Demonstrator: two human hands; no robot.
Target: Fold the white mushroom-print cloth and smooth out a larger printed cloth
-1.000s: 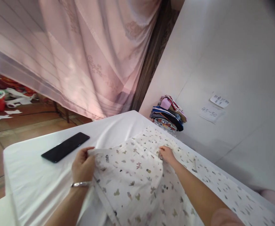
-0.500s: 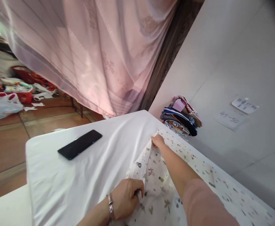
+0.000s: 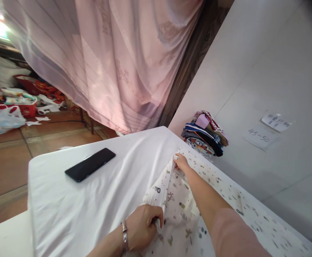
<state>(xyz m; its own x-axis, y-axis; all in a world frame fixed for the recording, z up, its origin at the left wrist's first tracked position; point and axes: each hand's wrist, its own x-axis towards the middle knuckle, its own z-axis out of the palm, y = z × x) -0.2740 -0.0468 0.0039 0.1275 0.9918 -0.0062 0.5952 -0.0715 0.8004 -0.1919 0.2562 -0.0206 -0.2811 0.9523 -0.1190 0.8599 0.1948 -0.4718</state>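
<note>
A thin white cloth (image 3: pixel 189 214) printed with small plants and figures lies along the right side of the white-covered table. My left hand (image 3: pixel 145 226), with a silver bracelet on its wrist, is closed round a bunched fold of its near edge. Farther off, my right hand (image 3: pixel 181 162) pinches the same edge close to the cloth's far corner. Between the two hands the edge is pulled into a raised, roughly straight fold. The rest of the cloth spreads flat under and beyond my right forearm.
A black smartphone (image 3: pixel 91 165) lies on the white table cover (image 3: pixel 78 210) to the left. Folded clothes (image 3: pixel 205 134) are stacked by the wall past the far right edge. A pink curtain (image 3: pixel 123 64) hangs behind. Plastic bags (image 3: pixel 4 121) and a red basket (image 3: pixel 31 108) stand on the floor.
My right hand has shifted very slightly right along the cloth's edge, its grip kept. My left hand stays nearly in place, still holding the fold.
</note>
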